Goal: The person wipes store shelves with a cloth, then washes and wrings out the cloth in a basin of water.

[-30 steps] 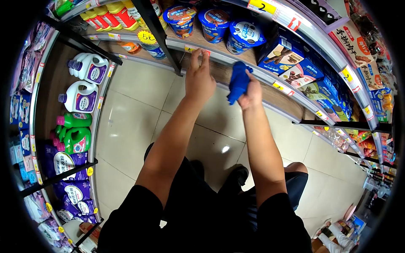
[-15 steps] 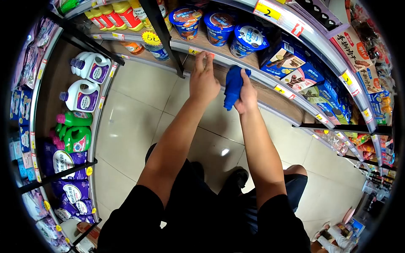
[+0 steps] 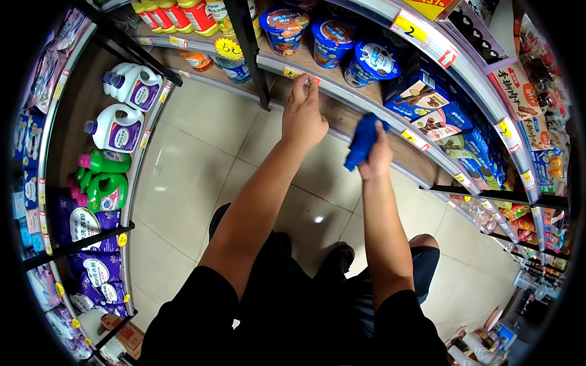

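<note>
A bunched blue cloth (image 3: 364,139) is gripped in my right hand (image 3: 379,155), in front of the shelf edge below the blue tubs. The thumb lies over the cloth; most of the other fingers are hidden. My left hand (image 3: 303,116) is at the price strip, two fingers stretched up to an orange-and-yellow price label (image 3: 293,72) and nothing seen in its grasp. Whether the fingertips press on the label I cannot tell. Just behind stand blue snack tubs, one with a brown lid (image 3: 334,32) and one with a white lid (image 3: 376,59).
Blue snack boxes (image 3: 419,94) fill the shelf to the right. A black upright post (image 3: 249,52) stands left of my left hand. On the left shelf are white detergent jugs (image 3: 116,127), green bottles (image 3: 107,190) and purple bags (image 3: 91,268). Tiled floor (image 3: 192,140) lies below.
My right hand has moved right and slightly down with the blue cloth, away from my left hand. The left hand stays by the label while the whole view has shifted a little.
</note>
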The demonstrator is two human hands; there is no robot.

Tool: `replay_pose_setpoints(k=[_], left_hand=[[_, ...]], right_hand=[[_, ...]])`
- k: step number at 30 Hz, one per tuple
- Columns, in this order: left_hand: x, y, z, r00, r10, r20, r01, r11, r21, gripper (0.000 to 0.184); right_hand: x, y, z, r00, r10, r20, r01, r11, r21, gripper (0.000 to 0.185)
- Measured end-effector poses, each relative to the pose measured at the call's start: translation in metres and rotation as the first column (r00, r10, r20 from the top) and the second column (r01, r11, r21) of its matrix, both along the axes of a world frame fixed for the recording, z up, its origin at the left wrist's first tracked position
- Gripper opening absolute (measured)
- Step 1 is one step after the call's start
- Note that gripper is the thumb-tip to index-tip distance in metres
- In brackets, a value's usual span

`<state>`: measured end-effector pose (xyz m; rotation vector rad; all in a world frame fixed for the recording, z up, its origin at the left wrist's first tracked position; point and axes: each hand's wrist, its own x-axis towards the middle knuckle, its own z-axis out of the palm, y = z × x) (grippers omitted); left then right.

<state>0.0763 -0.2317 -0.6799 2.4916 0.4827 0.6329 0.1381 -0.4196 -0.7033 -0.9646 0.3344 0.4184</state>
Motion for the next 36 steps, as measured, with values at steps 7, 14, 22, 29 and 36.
replay_pose_setpoints(k=[7, 14, 22, 29, 36], left_hand=[[0.004, 0.001, -0.001, 1.0, 0.012, 0.003, -0.012, 1.0, -0.007, 0.085], [-0.002, 0.007, 0.001, 0.999, -0.013, -0.034, 0.013, 1.0, -0.011, 0.084], [-0.009, 0.012, -0.003, 0.996, -0.025, 0.084, 0.03, 0.998, -0.062, 0.077], [-0.013, 0.008, -0.007, 0.975, -0.002, 0.222, 0.03, 0.992, -0.12, 0.056], [-0.015, -0.035, -0.003, 0.913, -0.208, 0.351, 0.331, 0.882, -0.337, 0.025]], right_hand=[[0.02, 0.082, 0.007, 0.987, 0.063, -0.148, -0.039, 0.987, 0.156, 0.034], [0.036, 0.021, -0.02, 0.987, 0.007, -0.162, 0.043, 0.953, 0.299, 0.029], [-0.011, -0.023, 0.006, 0.979, 0.082, 0.187, -0.063, 0.992, -0.105, 0.028], [-0.018, -0.056, 0.022, 0.91, 0.181, 0.374, -0.118, 0.975, -0.186, 0.036], [-0.013, -0.077, 0.032, 0.794, 0.307, 0.525, -0.155, 0.937, -0.314, 0.039]])
